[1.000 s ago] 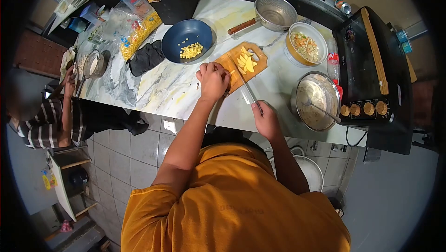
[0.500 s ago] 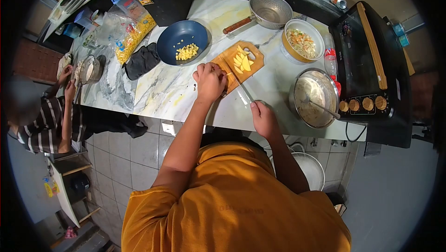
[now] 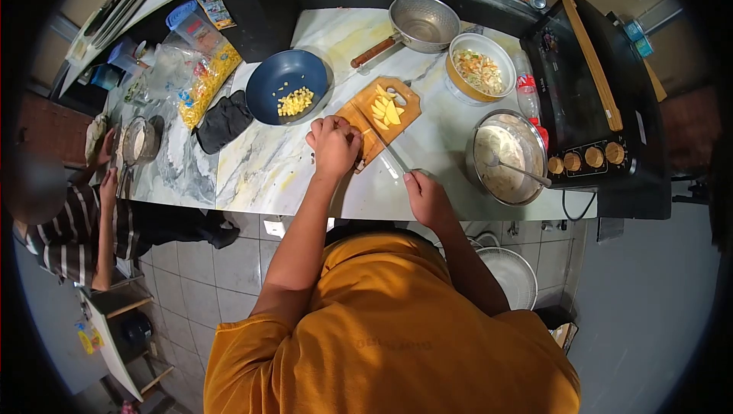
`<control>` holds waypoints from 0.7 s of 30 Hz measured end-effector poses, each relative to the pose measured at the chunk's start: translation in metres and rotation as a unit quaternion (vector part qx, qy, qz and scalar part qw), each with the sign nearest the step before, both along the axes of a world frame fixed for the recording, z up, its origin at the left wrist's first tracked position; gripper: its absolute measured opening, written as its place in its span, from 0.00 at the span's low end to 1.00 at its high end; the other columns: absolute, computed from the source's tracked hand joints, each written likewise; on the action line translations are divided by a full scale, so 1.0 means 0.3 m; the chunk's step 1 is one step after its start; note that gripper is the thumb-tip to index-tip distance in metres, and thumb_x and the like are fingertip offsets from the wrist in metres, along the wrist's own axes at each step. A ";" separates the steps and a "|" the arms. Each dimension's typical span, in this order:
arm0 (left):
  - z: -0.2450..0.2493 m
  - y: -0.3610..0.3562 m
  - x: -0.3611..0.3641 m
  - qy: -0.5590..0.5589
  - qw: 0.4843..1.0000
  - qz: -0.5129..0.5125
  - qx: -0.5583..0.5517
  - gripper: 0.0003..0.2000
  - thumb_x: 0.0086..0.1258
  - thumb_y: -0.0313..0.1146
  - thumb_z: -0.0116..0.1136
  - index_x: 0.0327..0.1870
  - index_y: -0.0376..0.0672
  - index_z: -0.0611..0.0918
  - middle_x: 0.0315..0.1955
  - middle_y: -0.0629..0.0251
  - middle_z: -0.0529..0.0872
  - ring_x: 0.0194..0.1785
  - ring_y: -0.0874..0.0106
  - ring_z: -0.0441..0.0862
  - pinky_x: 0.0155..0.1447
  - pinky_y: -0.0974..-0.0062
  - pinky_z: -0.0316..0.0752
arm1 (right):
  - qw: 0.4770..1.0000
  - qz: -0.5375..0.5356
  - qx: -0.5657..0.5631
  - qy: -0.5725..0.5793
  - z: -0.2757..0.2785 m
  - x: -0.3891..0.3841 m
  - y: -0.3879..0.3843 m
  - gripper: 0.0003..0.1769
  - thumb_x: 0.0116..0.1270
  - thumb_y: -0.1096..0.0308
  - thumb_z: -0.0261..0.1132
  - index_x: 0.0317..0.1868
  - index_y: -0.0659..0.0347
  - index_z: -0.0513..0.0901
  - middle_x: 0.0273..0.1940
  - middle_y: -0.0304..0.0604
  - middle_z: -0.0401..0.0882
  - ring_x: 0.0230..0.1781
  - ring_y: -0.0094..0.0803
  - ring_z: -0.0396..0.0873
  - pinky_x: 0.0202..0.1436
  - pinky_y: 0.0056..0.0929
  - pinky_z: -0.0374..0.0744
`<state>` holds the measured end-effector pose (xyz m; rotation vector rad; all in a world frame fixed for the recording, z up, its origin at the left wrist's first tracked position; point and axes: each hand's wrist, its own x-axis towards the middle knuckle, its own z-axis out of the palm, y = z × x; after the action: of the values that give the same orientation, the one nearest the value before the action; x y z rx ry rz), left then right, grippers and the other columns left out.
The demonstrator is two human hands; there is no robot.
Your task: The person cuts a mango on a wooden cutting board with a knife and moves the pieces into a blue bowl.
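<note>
On the marble counter lies a wooden cutting board (image 3: pixel 411 112) with yellow wedges (image 3: pixel 387 108) near its handle end. My right hand (image 3: pixel 427 197) is closed round the handle of a knife (image 3: pixel 389 156), whose blade crosses the board. My left hand (image 3: pixel 334 147) is at the board's left part, fingers bent and pressed together beside the blade; what they hold is mostly hidden beneath them. A blue pan (image 3: pixel 265 85) with small yellow cubes (image 3: pixel 295 101) stands just behind and left of my left hand.
A metal pot (image 3: pixel 424 23), a bowl of chopped vegetables (image 3: pixel 456 83), a steel bowl with a spoon (image 3: pixel 489 185), a bottle (image 3: pixel 527 93) and an oven (image 3: pixel 580 85) stand right. A black cloth (image 3: pixel 223 125) and pasta bag (image 3: pixel 210 82) lie left, near another person (image 3: pixel 72 223).
The view has shifted, so the counter items sit slightly further left. My hands keep nearly the same places at the board, with the knife still in my right hand.
</note>
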<state>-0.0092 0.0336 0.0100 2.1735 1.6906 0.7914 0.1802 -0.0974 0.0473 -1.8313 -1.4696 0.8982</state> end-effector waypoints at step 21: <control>-0.008 0.003 -0.006 0.001 1.000 -0.012 0.019 0.06 0.57 0.38 0.72 0.34 0.52 0.90 0.46 0.70 0.81 0.56 0.61 0.68 0.57 0.58 0.57 | 0.999 -0.013 -0.039 -0.001 0.017 -0.025 -0.002 0.17 0.78 0.59 0.53 0.39 0.67 0.77 0.30 0.62 0.77 0.34 0.63 0.75 0.38 0.45 0.74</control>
<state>-0.0111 0.0345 0.0075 2.2160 1.6608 0.8211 0.1727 -0.0979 0.0524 -1.9044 -1.4272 0.9535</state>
